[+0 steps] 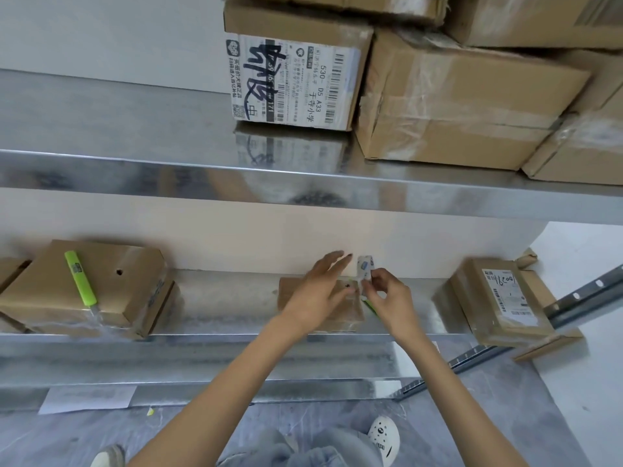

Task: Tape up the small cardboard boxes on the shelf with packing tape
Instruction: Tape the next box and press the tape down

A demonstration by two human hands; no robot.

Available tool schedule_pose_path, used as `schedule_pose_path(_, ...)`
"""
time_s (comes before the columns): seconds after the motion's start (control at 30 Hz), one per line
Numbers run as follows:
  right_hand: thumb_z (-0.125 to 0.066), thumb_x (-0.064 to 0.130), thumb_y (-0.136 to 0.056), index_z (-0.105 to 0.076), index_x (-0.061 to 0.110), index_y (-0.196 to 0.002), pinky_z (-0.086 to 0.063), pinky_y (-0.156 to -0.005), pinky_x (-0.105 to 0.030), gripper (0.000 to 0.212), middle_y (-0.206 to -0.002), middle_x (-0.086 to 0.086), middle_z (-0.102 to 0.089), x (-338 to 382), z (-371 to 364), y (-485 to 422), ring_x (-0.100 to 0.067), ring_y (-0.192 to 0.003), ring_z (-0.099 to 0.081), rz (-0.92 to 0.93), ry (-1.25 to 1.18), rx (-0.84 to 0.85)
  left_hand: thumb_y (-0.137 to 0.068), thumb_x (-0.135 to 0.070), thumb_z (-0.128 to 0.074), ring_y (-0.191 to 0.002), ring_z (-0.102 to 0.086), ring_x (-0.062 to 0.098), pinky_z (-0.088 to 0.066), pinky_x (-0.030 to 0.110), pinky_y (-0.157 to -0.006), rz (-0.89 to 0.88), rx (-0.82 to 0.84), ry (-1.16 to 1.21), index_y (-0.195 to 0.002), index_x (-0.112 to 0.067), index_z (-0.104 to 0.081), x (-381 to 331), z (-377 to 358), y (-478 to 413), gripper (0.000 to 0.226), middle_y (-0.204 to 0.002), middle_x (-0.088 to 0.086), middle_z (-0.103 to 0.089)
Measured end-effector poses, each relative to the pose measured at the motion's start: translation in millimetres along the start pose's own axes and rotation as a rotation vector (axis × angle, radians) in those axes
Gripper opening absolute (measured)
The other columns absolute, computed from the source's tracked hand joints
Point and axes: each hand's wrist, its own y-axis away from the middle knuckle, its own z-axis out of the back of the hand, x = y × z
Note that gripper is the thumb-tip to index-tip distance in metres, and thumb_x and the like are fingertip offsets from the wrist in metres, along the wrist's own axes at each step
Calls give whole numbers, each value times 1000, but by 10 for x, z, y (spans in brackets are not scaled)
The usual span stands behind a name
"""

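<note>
A small cardboard box (pixel 347 315) lies on the lower metal shelf (pixel 219 338), mostly hidden under my hands. My left hand (pixel 320 291) rests flat on its top with fingers spread straight. Just to its right, my right hand (pixel 387 294) pinches a roll of clear packing tape (pixel 365 268), held upright over the box's far right corner. A strip of tape seems to run from the roll down to the box top. A green object (pixel 371 306) shows below my right hand.
Taped boxes (pixel 101 298) sit at the shelf's left with a green utility knife (pixel 81 281) on top. A labelled box (pixel 502 301) lies at the right end. Large cartons (pixel 455 102) fill the upper shelf. My feet stand on the grey floor below.
</note>
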Motion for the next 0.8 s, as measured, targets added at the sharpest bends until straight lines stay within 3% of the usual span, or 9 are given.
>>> schedule_pose_path(0.1, -59, 11, -91, -57, 20, -81, -43, -64, -16, 14, -69, 2, -63, 176, 4, 11, -7, -65, -58, 30, -61, 5, -91, -10, -60, -117, -50, 15, -43, 33, -99, -97, -82, 83, -123, -11, -59, -149, 22, -205, 32, -128, 0, -51)
schedule_pose_path(0.17, -57, 15, -93, -53, 28, -78, -39, -59, -12, 21, -65, 3, -60, 261, 28, 26, -5, -59, -52, 21, -104, 1, -89, -7, -61, -97, -56, 12, -47, 34, -87, -68, -116, 148, -101, -10, -64, -217, 70, -301, 14, -105, -2, -56)
schedule_pose_path(0.3, -50, 10, -95, -59, 16, -92, -49, -70, -18, 12, -78, -7, -71, 286, 59, 48, -16, -75, -67, -70, -300, 47, -85, -7, -66, -79, -59, 11, -50, 27, -77, 0, -58, 201, -83, -11, -65, -316, 204, -455, 5, -85, -3, -57)
schedule_pose_path(0.37, -49, 7, -94, -58, 14, -100, -51, -75, -23, 13, -84, -10, -73, 313, 71, 67, -19, -81, -69, -115, -416, 78, -86, -5, -65, -75, -58, 8, -48, 23, -72, 20, -8, 182, -82, -11, -65, -356, 247, -522, 7, -81, -6, -57)
schedule_pose_path(0.5, -53, 8, -94, -52, 13, -114, -49, -74, -15, 20, -86, -13, -72, 310, 102, 146, -18, -82, -69, -147, -470, 177, -92, -7, -57, -81, -57, 13, -46, 25, -75, -31, 104, -18, -87, -10, -69, -334, 341, -683, 13, -87, -3, -57)
schedule_pose_path(0.67, -48, 17, -98, -64, 10, -92, -42, -80, -5, 19, -84, -3, -74, 209, 182, 186, -9, -97, -65, -160, -280, 362, -90, -2, -53, -81, -58, 13, -46, 26, -72, -182, 231, -172, -80, -8, -67, -305, 447, -800, 18, -86, -2, -56)
schedule_pose_path(0.8, -45, 21, -99, -67, 9, -84, -50, -82, -25, 29, -77, -5, -74, 223, 187, 54, -16, -81, -69, -239, -208, 352, -86, 9, -50, -78, -56, 8, -41, 20, -67, -241, 246, -251, -80, -7, -64, -320, 407, -948, 22, -83, -5, -53)
